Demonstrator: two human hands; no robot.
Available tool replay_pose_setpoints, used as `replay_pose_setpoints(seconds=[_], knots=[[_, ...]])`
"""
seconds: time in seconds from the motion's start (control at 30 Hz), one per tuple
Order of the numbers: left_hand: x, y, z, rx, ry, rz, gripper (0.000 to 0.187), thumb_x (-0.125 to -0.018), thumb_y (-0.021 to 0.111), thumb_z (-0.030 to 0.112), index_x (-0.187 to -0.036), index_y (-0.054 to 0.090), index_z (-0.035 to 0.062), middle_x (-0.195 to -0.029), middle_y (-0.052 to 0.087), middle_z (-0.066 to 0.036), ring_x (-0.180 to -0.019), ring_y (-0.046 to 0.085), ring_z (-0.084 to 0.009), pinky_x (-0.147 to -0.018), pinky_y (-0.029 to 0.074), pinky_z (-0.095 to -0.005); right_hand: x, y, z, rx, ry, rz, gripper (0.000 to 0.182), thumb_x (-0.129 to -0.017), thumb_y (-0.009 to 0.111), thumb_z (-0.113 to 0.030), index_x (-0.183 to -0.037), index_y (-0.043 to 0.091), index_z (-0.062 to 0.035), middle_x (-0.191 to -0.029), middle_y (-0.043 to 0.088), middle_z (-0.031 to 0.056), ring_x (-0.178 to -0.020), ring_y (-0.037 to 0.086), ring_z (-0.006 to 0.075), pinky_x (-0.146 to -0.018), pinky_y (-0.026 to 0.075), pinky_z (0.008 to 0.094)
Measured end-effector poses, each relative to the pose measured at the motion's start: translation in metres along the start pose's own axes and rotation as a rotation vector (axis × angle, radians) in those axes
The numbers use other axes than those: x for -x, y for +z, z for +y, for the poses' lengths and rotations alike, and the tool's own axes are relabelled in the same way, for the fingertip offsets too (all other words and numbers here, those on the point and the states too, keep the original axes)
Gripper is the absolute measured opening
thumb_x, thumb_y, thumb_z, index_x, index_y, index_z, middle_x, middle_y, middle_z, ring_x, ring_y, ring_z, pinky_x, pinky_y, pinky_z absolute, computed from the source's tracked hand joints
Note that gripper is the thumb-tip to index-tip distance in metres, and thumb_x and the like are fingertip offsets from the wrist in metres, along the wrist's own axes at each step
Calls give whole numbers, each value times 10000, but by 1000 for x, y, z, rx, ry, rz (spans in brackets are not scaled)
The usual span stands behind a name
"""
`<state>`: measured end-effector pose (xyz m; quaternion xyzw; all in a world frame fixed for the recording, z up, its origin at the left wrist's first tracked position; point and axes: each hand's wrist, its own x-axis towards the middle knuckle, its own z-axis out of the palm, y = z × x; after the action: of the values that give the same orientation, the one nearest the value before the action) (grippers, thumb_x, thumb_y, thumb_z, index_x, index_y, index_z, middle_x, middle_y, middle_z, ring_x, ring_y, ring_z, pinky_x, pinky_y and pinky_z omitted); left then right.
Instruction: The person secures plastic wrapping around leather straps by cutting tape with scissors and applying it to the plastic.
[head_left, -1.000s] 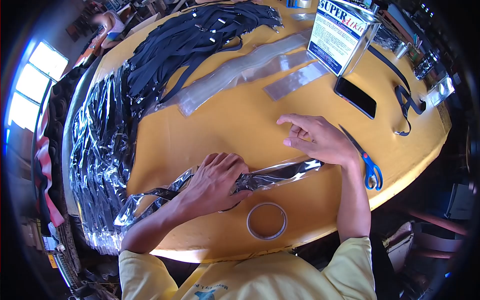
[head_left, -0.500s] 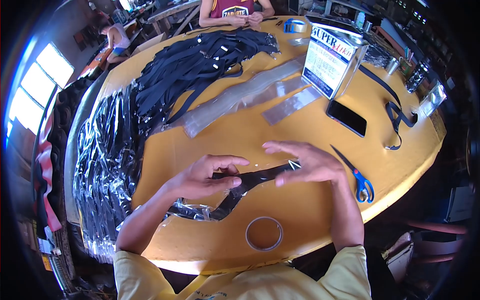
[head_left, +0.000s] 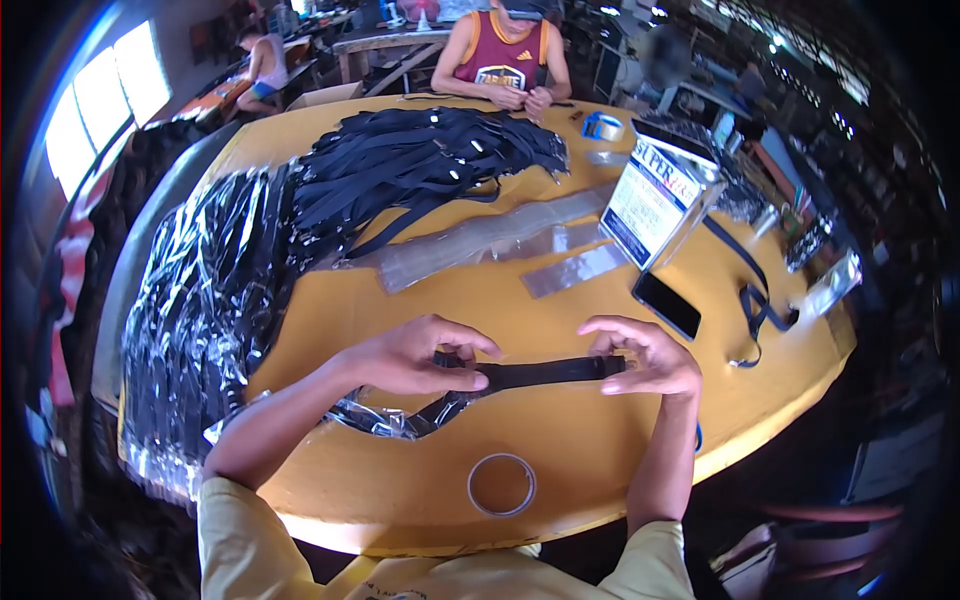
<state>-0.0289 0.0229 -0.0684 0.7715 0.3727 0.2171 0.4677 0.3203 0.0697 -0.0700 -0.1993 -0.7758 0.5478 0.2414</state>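
A black strap (head_left: pixel 548 375) stretches between my two hands above the yellow table. My left hand (head_left: pixel 415 358) grips it with the thumb on top and the index finger raised. At the strap's right end, my right hand (head_left: pixel 655 362) holds it between thumb and fingers. Left of my left hand, the strap's lower part runs into shiny clear plastic (head_left: pixel 385 418). A roll of tape (head_left: pixel 502 485) lies flat near the table's front edge. The scissors are mostly hidden behind my right forearm.
Black straps lie heaped (head_left: pixel 400 170), with plastic-wrapped ones (head_left: pixel 200 300) at left. Clear plastic strips (head_left: pixel 480 240), a tin can (head_left: pixel 655 205), a phone (head_left: pixel 667 304), a loose strap (head_left: pixel 750 260) and a tape dispenser (head_left: pixel 602 127) share the table (head_left: pixel 400 520). A person (head_left: pixel 505 60) sits opposite.
My right hand has closed in on the strap's end, and the strap is now straighter between my hands. The view has tilted upward, showing more of the person opposite.
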Motion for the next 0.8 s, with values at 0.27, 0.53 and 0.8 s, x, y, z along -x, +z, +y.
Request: replay_pose_setpoints(seconds=[0.27,0.53,0.8], knots=[[16,-28,43,-42,183,-185,348,-901,779,344,-918,669,14,-766,666,-28,-710,587,-98,-636,461,-293,11,-30,-22,-55,-174,22,702,-745,822,-17,-1375,518,51,-1020,678,160,-911,660,232,-808,528,342],[105,-110,138,158,567,405,180,-963,700,165,-1097,672,48,-964,722,-12,-866,650,-82,-753,495,-244,-53,16,-42,-360,-380,329,837,-860,774,-193,-1498,301,74,-1220,597,241,-944,671,210,-876,521,295],[215,-210,224,-60,653,738,270,-984,624,126,-1221,628,-5,-1165,713,-142,-970,715,-171,-872,588,-308,-61,25,4,-245,-54,294,674,-875,752,-128,-1444,431,38,-1149,653,187,-896,699,209,-860,556,329]])
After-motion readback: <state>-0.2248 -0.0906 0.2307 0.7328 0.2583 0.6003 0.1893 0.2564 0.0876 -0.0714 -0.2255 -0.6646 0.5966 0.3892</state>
